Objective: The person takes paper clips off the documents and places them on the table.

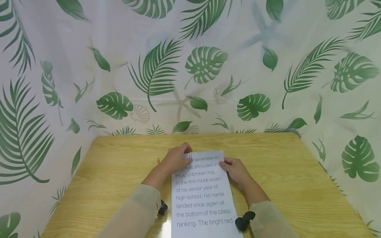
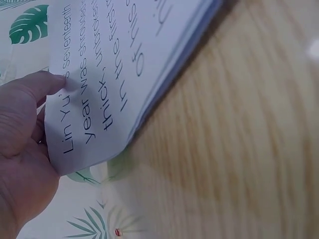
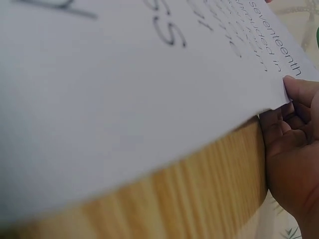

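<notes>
A stack of printed paper sheets [image 1: 202, 198] stretches toward me between both hands, its large text facing up. At the top left corner my left hand [image 1: 177, 159] grips the stack, thumb on the print and fingers behind, as the left wrist view shows. By those fingertips, a thin wire loop like a paper clip [image 1: 190, 154] shows at the top edge. My right hand [image 1: 236, 170] pinches the upper right edge, with the thumb [image 3: 299, 89] on top and the other fingers curled beneath. In the left wrist view the layered page edges [image 2: 164, 82] stand slightly apart.
On the wood-grain table [image 1: 119, 165], an orange paper clip [image 1: 158, 161] lies left of my left hand. A leaf-patterned curtain [image 1: 208, 109] hangs behind the table and along both sides. Dark wrist devices [image 1: 244, 220] sit at both sleeves, close to the paper.
</notes>
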Available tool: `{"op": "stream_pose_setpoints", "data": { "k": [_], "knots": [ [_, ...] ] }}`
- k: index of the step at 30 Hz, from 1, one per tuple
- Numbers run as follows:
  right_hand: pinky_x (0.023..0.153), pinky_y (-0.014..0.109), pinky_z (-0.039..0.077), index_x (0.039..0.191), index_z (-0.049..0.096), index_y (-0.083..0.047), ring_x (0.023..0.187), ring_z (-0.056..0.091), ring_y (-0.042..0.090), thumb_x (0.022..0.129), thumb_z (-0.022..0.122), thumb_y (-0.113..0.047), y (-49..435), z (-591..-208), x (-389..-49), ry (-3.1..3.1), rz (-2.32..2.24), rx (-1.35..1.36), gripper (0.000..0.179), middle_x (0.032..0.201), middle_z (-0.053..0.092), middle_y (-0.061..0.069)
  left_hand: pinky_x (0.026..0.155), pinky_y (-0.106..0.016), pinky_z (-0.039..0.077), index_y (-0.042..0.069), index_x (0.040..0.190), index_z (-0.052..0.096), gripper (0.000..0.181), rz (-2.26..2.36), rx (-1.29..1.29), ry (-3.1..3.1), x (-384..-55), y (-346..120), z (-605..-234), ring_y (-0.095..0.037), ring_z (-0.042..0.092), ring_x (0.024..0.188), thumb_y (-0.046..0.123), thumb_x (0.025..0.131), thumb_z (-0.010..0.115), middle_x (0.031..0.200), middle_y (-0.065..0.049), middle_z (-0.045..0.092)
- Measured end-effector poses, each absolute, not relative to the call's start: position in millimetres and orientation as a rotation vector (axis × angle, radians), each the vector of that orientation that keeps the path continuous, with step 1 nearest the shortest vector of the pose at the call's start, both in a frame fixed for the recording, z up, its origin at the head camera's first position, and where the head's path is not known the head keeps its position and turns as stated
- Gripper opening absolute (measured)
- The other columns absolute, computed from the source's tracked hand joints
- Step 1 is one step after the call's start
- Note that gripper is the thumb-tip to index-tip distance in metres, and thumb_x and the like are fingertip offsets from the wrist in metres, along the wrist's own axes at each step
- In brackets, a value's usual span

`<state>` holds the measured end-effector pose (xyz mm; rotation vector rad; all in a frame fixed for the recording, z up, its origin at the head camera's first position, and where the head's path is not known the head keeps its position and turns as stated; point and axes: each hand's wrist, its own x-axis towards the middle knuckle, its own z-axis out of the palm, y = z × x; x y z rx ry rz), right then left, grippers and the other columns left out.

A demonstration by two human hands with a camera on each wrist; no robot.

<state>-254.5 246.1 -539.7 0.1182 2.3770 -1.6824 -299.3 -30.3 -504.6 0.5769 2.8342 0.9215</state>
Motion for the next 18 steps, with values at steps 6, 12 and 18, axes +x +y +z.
{"op": "stream_pose_setpoints", "data": {
  "k": [6,12,18],
  "knots": [
    [0.105,0.032,0.052,0.141,0.071,-0.008,0.111,0.073,0.015,0.113,0.059,-0.027,247.1,-540.7,-255.2,2.369,-1.693,0.114,0.036,0.122,0.081,0.007,0.123,-0.049,0.039,0.015,0.136,0.063,0.036,0.918,0.573,2.844,-297.4,-30.6,-501.6,-0.029,0.067,0.134,0.027,0.104,0.074,0.139,-0.007,0.074],
    [0.101,0.029,0.054,0.141,0.071,-0.007,0.112,0.073,0.015,0.113,0.059,-0.027,247.5,-542.0,-254.8,2.380,-1.692,0.106,0.036,0.123,0.081,0.008,0.119,-0.049,0.046,0.018,0.136,0.065,0.036,0.957,0.465,2.845,-295.7,-34.9,-499.6,-0.030,0.062,0.131,0.027,0.103,0.075,0.138,-0.004,0.073],
    [0.096,0.026,0.055,0.140,0.071,-0.006,0.108,0.074,0.015,0.113,0.059,-0.027,248.3,-542.7,-254.9,2.377,-1.698,0.102,0.036,0.121,0.081,0.008,0.115,-0.048,0.050,0.018,0.135,0.065,0.035,1.060,0.394,2.841,-295.8,-45.2,-500.9,-0.028,0.064,0.123,0.025,0.102,0.075,0.131,-0.003,0.073]
  ]
}}
